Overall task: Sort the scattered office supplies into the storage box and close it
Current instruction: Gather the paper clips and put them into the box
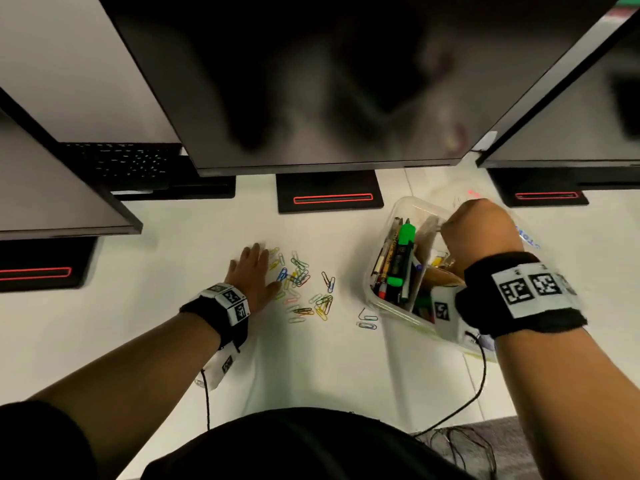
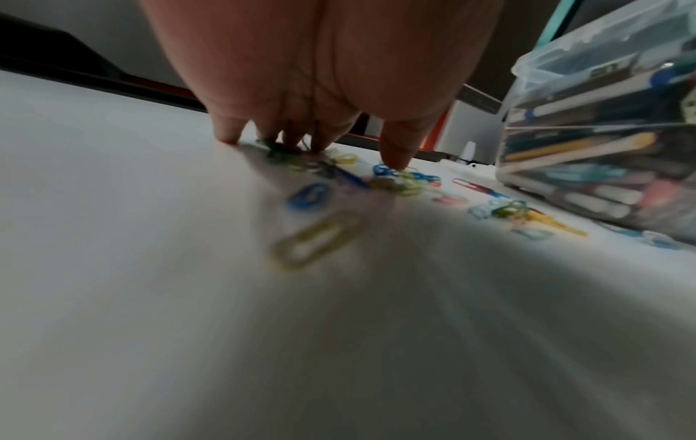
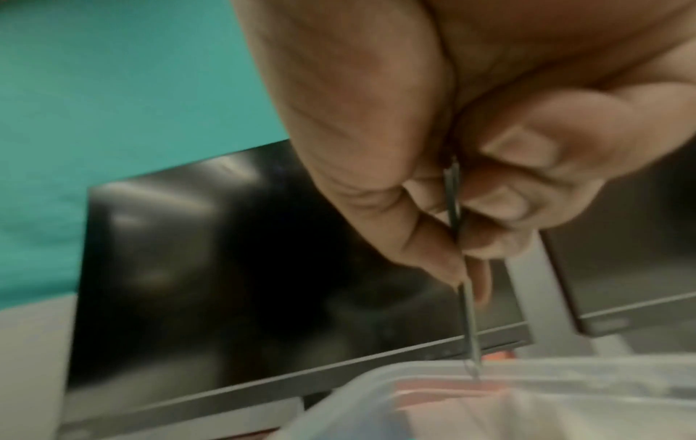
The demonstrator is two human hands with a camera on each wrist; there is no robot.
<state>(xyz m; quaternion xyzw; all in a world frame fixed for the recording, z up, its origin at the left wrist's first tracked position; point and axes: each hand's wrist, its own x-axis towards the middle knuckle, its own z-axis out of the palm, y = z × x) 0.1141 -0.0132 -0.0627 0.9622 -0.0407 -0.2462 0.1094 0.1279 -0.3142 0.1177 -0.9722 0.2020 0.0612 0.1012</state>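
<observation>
Coloured paper clips [image 1: 304, 289] lie scattered mid-table. My left hand [image 1: 254, 268] rests flat at the left edge of the pile, fingers straight. In the left wrist view its fingertips [image 2: 226, 134] touch the table among the paper clips [image 2: 399, 178]. The clear storage box [image 1: 408, 201] stands open to the right, holding pens and a green highlighter [image 1: 403, 251]. Over the box's far side, my right hand [image 1: 481, 230] is curled. In the right wrist view the right hand [image 3: 455, 238] pinches a thin grey paper clip [image 3: 469, 312], seen edge-on, just above the box rim [image 3: 376, 384].
Three dark monitors overhang the back of the white table; the middle monitor's black base [image 1: 330, 195] stands just behind the clips. A keyboard [image 1: 121, 161] sits back left. Two loose clips [image 1: 367, 322] lie left of the box. Black cables [image 1: 460, 410] trail at the front right.
</observation>
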